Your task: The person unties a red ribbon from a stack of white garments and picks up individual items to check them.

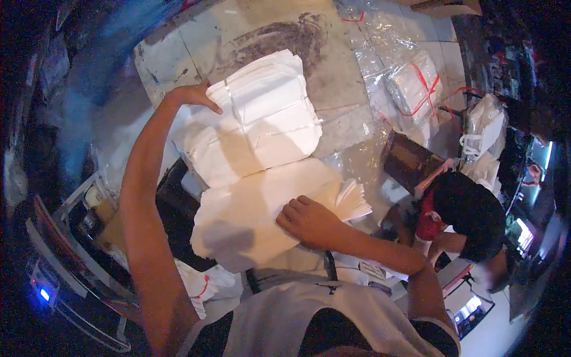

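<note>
A thick bundle of white sheets (267, 120), perhaps paper or thin bags, lies in front of me with pale straps crossing over it. My left hand (196, 98) grips its far left edge, thumb on top and the other fingers mostly hidden behind the side. Nearer to my body is a second stack of white sheets (250, 209), its right end fanned out in folds. On this stack rests my right hand (308, 223), fingers curled down against the surface. Whether it pinches a sheet is hidden from view.
A stained work surface (343, 89) lies beyond the bundle. To the right are plastic-wrapped packs (410, 87) with red ties and a brown box (410, 156). Another person (464, 218) sits close on my right, near a phone or tablet (473, 308). A metal rack (80, 267) stands left.
</note>
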{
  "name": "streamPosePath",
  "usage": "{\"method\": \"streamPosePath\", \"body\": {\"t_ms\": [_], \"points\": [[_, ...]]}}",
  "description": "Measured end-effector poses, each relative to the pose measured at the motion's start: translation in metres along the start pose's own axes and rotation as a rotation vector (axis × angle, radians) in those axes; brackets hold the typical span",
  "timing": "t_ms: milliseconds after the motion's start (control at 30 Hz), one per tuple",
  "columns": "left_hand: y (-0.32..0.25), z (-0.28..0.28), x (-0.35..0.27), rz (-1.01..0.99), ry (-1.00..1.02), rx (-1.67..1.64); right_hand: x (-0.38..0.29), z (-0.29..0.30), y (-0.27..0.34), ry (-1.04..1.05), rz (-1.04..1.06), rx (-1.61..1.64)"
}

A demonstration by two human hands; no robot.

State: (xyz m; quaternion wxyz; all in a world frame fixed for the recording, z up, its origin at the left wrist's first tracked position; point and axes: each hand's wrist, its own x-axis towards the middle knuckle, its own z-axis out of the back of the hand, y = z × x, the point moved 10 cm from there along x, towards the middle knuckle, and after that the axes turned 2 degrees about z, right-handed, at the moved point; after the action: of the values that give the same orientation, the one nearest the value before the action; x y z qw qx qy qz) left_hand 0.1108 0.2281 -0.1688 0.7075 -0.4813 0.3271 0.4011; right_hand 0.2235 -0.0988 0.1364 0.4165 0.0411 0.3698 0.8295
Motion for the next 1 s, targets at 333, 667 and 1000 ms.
{"method": "streamPosePath", "body": {"t_ms": [333,667,1000], "points": [[-0.026,0.000,-0.038,-0.096,0.237,-0.136,0.004,-0.004,0.004,0.000,0.015,0.033],[-0.200,0.069,-0.339,-0.169,-0.385,0.159,-0.009,-0.009,-0.023,0.033,-0.051,0.102],[-0.148,0.154,-0.681,0.508,-0.819,0.799,0.184,-0.018,-0.233,0.380,-0.209,-0.094]]}}
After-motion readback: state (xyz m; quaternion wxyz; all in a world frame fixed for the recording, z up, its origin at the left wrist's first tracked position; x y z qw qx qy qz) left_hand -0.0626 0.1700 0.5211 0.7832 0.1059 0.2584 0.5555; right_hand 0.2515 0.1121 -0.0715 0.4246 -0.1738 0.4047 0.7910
